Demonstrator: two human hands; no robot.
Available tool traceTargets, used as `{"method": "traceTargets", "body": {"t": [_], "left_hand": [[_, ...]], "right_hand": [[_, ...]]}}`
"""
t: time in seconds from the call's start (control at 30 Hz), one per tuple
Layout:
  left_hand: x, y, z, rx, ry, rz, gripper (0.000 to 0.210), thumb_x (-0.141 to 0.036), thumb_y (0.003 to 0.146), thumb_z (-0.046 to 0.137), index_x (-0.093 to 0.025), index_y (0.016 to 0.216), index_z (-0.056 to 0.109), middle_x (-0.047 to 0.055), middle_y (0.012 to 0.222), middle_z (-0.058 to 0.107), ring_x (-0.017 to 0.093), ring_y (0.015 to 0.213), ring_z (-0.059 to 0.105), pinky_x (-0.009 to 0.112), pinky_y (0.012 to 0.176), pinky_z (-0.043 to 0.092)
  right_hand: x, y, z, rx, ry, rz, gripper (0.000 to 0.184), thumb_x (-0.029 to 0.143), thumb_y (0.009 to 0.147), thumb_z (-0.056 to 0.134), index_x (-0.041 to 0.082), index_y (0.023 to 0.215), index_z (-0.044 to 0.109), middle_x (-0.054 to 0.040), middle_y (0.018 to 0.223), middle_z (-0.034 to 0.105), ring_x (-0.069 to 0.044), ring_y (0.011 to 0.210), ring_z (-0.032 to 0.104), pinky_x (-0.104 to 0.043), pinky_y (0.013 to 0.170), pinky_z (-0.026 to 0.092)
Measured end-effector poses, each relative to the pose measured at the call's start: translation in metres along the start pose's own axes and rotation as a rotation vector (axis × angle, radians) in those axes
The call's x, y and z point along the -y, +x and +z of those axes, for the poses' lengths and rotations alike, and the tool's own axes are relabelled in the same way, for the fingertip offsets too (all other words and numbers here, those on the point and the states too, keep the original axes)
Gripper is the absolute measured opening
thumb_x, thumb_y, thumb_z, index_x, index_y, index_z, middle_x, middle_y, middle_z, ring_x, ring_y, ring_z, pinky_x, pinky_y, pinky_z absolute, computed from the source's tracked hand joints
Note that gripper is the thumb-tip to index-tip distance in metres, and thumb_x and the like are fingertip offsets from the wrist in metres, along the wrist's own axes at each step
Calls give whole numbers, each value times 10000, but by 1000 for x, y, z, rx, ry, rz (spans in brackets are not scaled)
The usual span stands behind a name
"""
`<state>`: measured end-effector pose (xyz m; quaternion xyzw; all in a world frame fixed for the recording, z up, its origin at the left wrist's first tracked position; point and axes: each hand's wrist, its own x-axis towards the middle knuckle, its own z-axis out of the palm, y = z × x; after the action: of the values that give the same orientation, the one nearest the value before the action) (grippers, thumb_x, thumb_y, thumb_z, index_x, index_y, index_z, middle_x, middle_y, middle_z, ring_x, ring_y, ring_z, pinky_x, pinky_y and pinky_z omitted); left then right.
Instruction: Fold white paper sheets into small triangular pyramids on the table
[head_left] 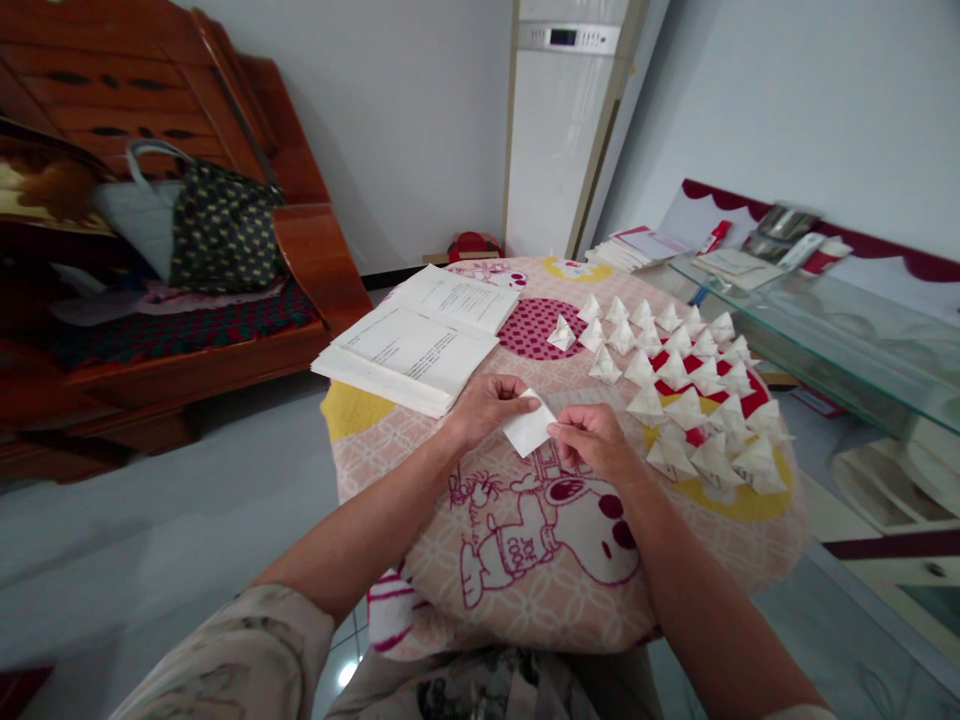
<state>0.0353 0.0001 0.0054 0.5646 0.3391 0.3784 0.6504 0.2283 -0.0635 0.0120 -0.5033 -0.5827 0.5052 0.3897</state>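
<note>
Between my two hands, above the cloth-covered table, is a small piece of folded white paper (527, 432). My left hand (491, 405) pinches its upper left edge between thumb and fingers. At the paper's right corner, my right hand (596, 438) is closed in a pinch. Rows of folded white paper pieces (675, 372) with pointed tips stand on the table to the right of my hands. Beyond my left hand lies an open stack of printed sheets (420, 335).
The round table wears a pink patterned cloth (420, 480) with a cartoon dog. A glass-topped cabinet (847, 350) stands close on the right, carrying papers and metal containers (780, 230). To the left is a wooden bench (315, 260) holding a patterned bag (225, 225).
</note>
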Motion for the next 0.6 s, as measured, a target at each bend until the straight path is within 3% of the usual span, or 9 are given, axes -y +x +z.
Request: {"method": "traceTargets", "body": {"t": [0.17, 0.33, 0.47, 0.6], "left_hand": [[0, 0, 3, -71, -9, -3, 297, -367, 672, 813, -131, 682, 634, -17, 584, 628, 74, 476, 545, 196, 473, 397], [-1, 1, 7, -120, -67, -40, 302, -363, 646, 815, -129, 678, 627, -13, 586, 624, 83, 480, 553, 201, 465, 396], [-1, 1, 9, -185, -88, -30, 315, -374, 638, 814, -130, 675, 620, -18, 578, 611, 83, 471, 540, 205, 460, 387], [0, 1, 10, -239, -74, -15, 327, -386, 624, 813, -131, 669, 614, -21, 569, 597, 81, 460, 523, 205, 448, 373]], "right_hand": [[-2, 4, 3, 22, 65, 15, 400, 475, 825, 630, 176, 562, 603, -1, 464, 595, -101, 372, 527, -202, 379, 406], [-1, 5, 6, -34, 137, -8, 385, 445, 809, 665, 180, 542, 584, 9, 419, 574, -89, 337, 483, -194, 356, 377], [-2, 5, 11, 3, 259, 64, 328, 433, 744, 733, 163, 587, 632, -21, 500, 648, -121, 392, 570, -208, 371, 433], [-2, 7, 15, -8, 310, 89, 316, 393, 687, 765, 162, 537, 610, -13, 453, 618, -110, 341, 526, -204, 331, 404]]}}
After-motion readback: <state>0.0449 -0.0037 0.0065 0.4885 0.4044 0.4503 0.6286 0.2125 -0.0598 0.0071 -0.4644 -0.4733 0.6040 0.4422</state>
